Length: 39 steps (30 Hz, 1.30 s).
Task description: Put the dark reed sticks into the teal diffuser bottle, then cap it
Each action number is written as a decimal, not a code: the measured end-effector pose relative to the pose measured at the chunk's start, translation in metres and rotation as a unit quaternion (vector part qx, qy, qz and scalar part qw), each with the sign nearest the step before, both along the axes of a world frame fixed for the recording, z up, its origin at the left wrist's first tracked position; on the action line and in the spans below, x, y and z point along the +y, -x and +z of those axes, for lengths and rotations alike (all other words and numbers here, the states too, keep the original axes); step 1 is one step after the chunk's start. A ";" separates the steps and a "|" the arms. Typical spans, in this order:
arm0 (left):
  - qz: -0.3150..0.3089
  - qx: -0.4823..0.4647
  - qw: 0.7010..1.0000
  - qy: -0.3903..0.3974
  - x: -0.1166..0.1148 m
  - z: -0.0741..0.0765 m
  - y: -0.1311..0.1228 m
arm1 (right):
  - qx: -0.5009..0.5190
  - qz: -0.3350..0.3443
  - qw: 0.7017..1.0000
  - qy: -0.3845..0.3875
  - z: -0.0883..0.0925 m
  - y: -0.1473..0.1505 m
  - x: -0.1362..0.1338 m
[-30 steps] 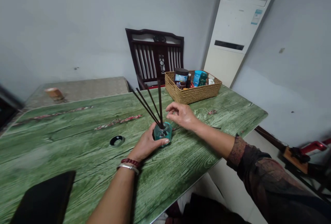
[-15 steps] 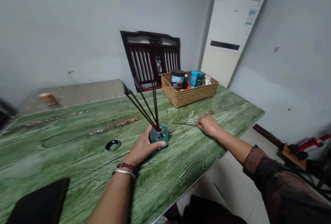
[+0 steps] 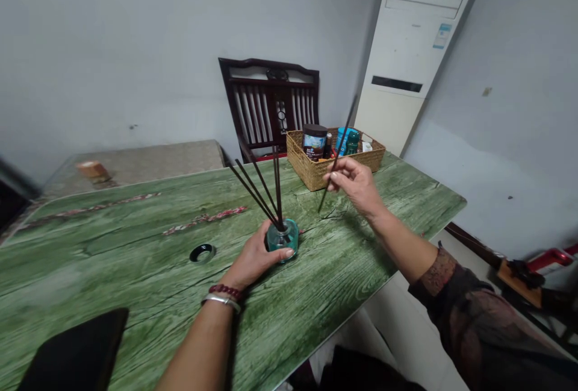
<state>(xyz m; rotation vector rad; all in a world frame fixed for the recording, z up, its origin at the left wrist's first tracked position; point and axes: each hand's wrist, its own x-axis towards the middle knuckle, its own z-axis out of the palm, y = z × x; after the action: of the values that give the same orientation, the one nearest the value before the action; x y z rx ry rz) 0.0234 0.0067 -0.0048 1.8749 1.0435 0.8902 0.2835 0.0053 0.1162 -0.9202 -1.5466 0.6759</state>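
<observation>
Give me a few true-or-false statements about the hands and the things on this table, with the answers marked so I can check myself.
1. The left hand grips a reed diffuser bottle. True.
2. The right hand lies flat on the table. False: the right hand is held above the table, pinching a dark reed.
3. Several other reeds stick out of the bottle's neck. True.
4. The small black ring is inside the basket. False: the small black ring lies on the table, left of the bottle.
5. A wicker basket with containers in it stands on the table. True.
</observation>
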 end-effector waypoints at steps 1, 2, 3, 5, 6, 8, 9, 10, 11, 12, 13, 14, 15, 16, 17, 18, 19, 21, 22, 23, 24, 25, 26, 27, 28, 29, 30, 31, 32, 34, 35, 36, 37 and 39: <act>0.001 -0.001 1.000 0.000 0.000 0.001 0.000 | 0.029 0.025 0.999 -0.003 0.007 0.011 -0.003; 0.001 -0.004 1.000 0.000 -0.001 0.001 -0.001 | 0.047 0.044 0.998 -0.005 0.012 0.021 -0.005; -0.002 -0.008 1.000 0.000 -0.001 0.002 -0.001 | 0.056 0.059 0.997 -0.006 0.016 0.031 -0.007; -0.012 -0.017 1.000 0.003 -0.001 0.002 -0.001 | 0.058 0.082 0.995 -0.004 0.018 0.048 -0.009; -0.015 -0.020 1.000 0.002 -0.001 0.001 -0.001 | 0.056 0.090 0.994 -0.004 0.017 0.054 -0.008; -0.019 -0.019 1.000 -0.005 0.000 0.000 -0.001 | 0.046 0.099 0.994 -0.006 0.010 0.065 -0.004; -0.020 -0.017 1.000 -0.011 0.000 -0.001 -0.001 | 0.038 0.099 0.994 -0.006 0.006 0.069 -0.002; -0.021 -0.015 1.000 -0.018 0.000 -0.002 0.000 | 0.029 0.096 0.995 -0.007 0.001 0.071 0.001; -0.020 -0.013 0.999 -0.024 0.001 -0.003 0.000 | 0.018 0.092 0.996 -0.008 -0.004 0.074 0.003; -0.019 -0.011 0.999 -0.029 0.001 -0.003 0.000 | 0.004 0.086 0.996 -0.008 -0.008 0.075 0.005; -0.017 -0.010 0.999 -0.033 0.002 -0.004 0.001 | -0.011 0.080 0.997 -0.008 -0.013 0.076 0.006; -0.013 -0.009 0.999 -0.036 0.002 -0.004 0.001 | -0.028 0.072 0.997 -0.007 -0.018 0.077 0.007; -0.011 -0.008 0.999 -0.038 0.002 -0.005 0.001 | -0.045 0.063 0.997 -0.004 -0.023 0.078 0.008; -0.011 -0.007 0.999 -0.038 0.003 -0.005 0.001 | -0.064 0.056 0.996 0.001 -0.028 0.079 0.008; -0.012 -0.007 0.999 -0.036 0.003 -0.005 0.001 | -0.085 0.047 0.995 0.005 -0.032 0.080 0.007; -0.012 -0.008 0.999 -0.035 0.003 -0.005 0.000 | -0.108 0.039 0.993 0.009 -0.037 0.080 0.006; -0.012 -0.008 0.999 -0.032 0.002 -0.005 0.000 | -0.131 0.031 0.991 0.012 -0.041 0.080 0.005; -0.009 -0.010 1.000 -0.029 0.001 -0.003 -0.001 | -0.169 0.022 0.985 0.018 -0.050 0.077 0.003; -0.008 -0.012 0.999 -0.028 0.000 -0.002 -0.001 | -0.177 0.018 0.984 0.020 -0.054 0.074 0.001; -0.009 -0.014 1.000 -0.027 -0.001 -0.001 -0.002 | -0.177 0.012 0.984 0.022 -0.058 0.071 0.000; -0.010 -0.015 1.000 -0.025 -0.001 0.000 -0.002 | -0.172 0.001 0.985 0.025 -0.064 0.066 -0.001; -0.012 -0.016 1.000 -0.022 -0.002 0.001 -0.002 | -0.164 -0.015 0.986 0.030 -0.070 0.061 -0.001; -0.013 -0.017 1.000 -0.019 -0.003 0.001 -0.002 | -0.157 -0.037 0.986 0.040 -0.077 0.055 -0.001; -0.013 -0.017 1.000 -0.016 -0.003 0.002 -0.002 | -0.155 -0.059 0.984 0.057 -0.085 0.049 0.000; -0.011 -0.018 1.000 -0.011 -0.003 0.002 -0.001 | -0.158 -0.078 0.981 0.080 -0.095 0.045 0.001; -0.007 -0.018 1.000 -0.007 -0.003 0.002 -0.001 | -0.164 -0.091 0.977 0.103 -0.105 0.040 0.003; -0.001 -0.018 1.000 -0.004 -0.004 0.002 0.000 | -0.170 -0.097 0.973 0.121 -0.115 0.037 0.004; 0.006 -0.016 1.000 -0.001 -0.004 0.002 0.000 | -0.176 -0.099 0.971 0.130 -0.125 0.035 0.006; 0.013 -0.013 1.000 0.003 -0.005 0.003 0.000 | -0.180 -0.097 0.970 0.132 -0.133 0.034 0.008; 0.024 -0.016 1.000 0.011 -0.008 0.004 -0.001 | -0.185 -0.090 0.970 0.127 -0.145 0.033 0.010; 0.029 -0.022 0.999 0.016 -0.009 0.005 -0.001 | -0.186 -0.088 0.970 0.126 -0.149 0.034 0.011; 0.032 -0.029 0.999 0.022 -0.011 0.006 -0.002 | -0.188 -0.086 0.970 0.126 -0.150 0.034 0.010; 0.037 -0.035 0.998 0.027 -0.012 0.006 -0.003 | -0.189 -0.088 0.970 0.127 -0.151 0.034 0.010; 0.054 -0.038 0.997 0.031 -0.013 0.007 -0.004 | -0.195 -0.092 0.968 0.128 -0.149 0.034 0.008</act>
<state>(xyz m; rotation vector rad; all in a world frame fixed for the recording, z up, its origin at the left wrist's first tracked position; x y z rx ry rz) 0.0273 -0.0067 0.0021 1.7339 1.1208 0.9738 0.2490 0.0130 -0.0324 -1.4403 -1.7109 0.5918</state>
